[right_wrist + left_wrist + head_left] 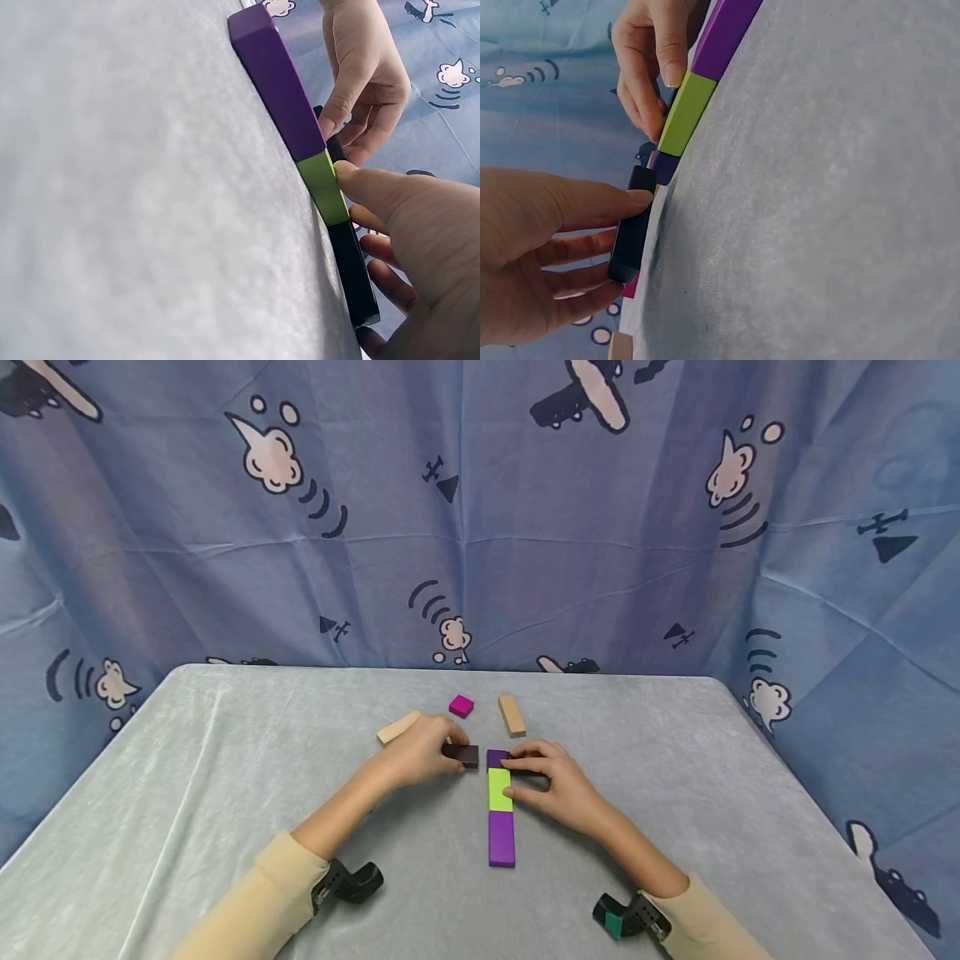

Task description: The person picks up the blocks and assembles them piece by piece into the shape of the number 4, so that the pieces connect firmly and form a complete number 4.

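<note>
At mid-table, a dark block (467,757) sat pinched between thumb and fingers of the left hand (423,753), just left of a block row's far end, small gap showing in head view. Row, near to far: long purple block (502,839), lime block (500,790), dark purple block (496,760), ends touching. Right hand (558,787) had its thumb on the lime block's side, fingers bent along a second, black block (355,274); couldn't tell if they gripped it. Beyond lay a magenta block (461,706), one plain wooden block (512,717) to its right, another plain block (397,728) partly behind the left hand. Grey-white cloth (247,760) covered the table; blue printed curtain (525,510) hung behind.
</note>
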Demonstrator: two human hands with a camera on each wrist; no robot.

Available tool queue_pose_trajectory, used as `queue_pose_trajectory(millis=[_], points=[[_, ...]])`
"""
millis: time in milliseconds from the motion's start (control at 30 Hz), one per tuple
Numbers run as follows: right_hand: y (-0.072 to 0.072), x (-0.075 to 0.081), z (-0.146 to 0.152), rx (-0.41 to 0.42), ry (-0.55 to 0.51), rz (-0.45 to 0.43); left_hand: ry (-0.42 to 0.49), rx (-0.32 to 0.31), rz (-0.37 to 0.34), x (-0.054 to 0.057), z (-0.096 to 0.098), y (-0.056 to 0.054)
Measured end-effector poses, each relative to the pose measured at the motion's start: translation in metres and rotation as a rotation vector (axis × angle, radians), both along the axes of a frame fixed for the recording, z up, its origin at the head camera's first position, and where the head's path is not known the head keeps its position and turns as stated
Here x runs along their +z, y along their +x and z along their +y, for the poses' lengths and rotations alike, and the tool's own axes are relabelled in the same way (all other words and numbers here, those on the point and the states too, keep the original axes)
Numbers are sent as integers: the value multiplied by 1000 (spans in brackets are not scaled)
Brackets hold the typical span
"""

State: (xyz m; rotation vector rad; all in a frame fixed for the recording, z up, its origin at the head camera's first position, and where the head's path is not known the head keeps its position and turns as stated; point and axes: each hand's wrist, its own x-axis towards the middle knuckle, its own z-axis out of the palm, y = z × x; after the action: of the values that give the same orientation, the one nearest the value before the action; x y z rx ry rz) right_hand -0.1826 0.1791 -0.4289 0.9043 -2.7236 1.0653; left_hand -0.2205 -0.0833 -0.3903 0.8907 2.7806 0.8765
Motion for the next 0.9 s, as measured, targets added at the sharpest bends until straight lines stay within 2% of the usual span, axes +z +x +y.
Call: queue_pose_trajectory(millis=[333,900], points=[[1,-1,0,-12,-9,-6,-52,-41,32,-3,8,-3],[-1,0,-1,-23,-28,-17,-23,-34,38,-10,14,-6]])
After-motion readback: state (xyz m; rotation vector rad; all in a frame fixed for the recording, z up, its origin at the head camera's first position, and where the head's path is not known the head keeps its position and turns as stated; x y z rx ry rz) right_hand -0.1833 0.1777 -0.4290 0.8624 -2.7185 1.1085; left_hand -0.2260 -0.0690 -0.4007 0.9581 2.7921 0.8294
